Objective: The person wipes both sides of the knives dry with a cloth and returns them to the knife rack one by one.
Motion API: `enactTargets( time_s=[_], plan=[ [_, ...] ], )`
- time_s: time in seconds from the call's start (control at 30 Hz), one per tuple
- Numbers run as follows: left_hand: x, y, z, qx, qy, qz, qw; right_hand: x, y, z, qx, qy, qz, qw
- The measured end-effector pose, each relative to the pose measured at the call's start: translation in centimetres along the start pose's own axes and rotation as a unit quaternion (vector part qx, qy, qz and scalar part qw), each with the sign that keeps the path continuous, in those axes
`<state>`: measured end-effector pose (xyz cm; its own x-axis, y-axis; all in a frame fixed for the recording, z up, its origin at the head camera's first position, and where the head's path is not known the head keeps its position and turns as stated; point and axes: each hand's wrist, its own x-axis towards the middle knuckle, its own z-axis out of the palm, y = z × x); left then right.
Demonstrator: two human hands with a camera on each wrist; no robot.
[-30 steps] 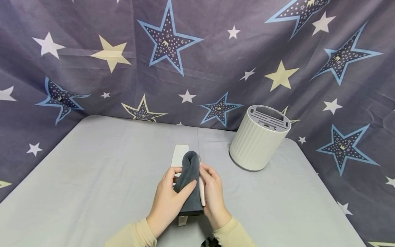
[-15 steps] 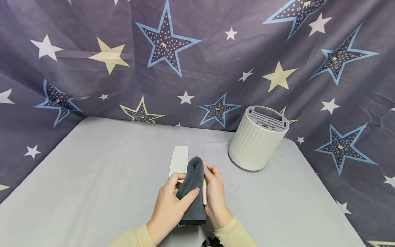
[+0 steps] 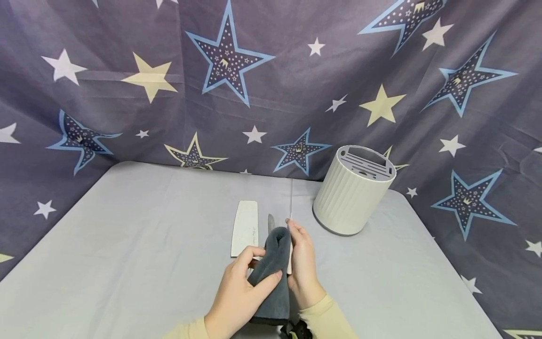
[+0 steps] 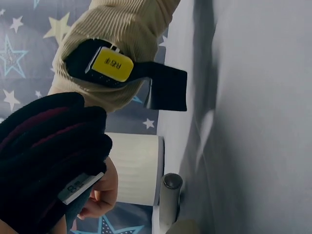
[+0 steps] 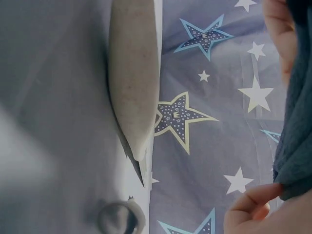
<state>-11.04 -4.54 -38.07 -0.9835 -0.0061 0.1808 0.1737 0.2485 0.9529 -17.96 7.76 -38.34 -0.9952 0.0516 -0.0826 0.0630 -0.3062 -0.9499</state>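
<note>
My left hand (image 3: pixel 243 292) grips a folded dark grey cloth (image 3: pixel 274 287), thumb on its front and fingers behind the left side. My right hand (image 3: pixel 304 266) holds a white-handled knife just right of the cloth, pointing away, its thin blade (image 3: pixel 291 197) seen edge-on. A broad pale cleaver blade (image 3: pixel 244 229) lies on the table beyond the left hand, and a narrow dark blade tip (image 3: pixel 271 221) shows past the cloth. The cloth hides what lies below it. In the left wrist view the cloth (image 4: pixel 44 146) is dark with layered folds and a printed tag.
A cream ribbed knife block (image 3: pixel 353 197) with a slotted grey top stands at the back right. A grey cylindrical handle (image 4: pixel 169 200) lies on the table in the left wrist view. Starry curtain (image 3: pixel 178 108) hangs behind the pale tabletop (image 3: pixel 139 263).
Both hands, with the cloth and the white-handled knife, have moved right; the cloth has also come closer to me. More of the cleaver shows, and the narrow blade tip has come into sight.
</note>
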Motion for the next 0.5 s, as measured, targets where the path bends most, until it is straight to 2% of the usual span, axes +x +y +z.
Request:
enactTargets(
  time_s=[0.1,0.27,0.5],
  plan=[
    [-0.13,0.07,0.07,0.001,-0.01,0.003,0.9999,0.06,-0.11,-0.24,-0.007,0.0,-0.003,1.0],
    [-0.16,0.1,0.12,-0.005,-0.024,0.0,0.9997,0.19,-0.22,-0.48,0.021,-0.003,0.006,1.0],
    [0.0,0.04,0.27,-0.01,0.0,0.005,0.9999,0.08,-0.27,-0.4,0.052,-0.021,0.013,0.998]
  ],
)
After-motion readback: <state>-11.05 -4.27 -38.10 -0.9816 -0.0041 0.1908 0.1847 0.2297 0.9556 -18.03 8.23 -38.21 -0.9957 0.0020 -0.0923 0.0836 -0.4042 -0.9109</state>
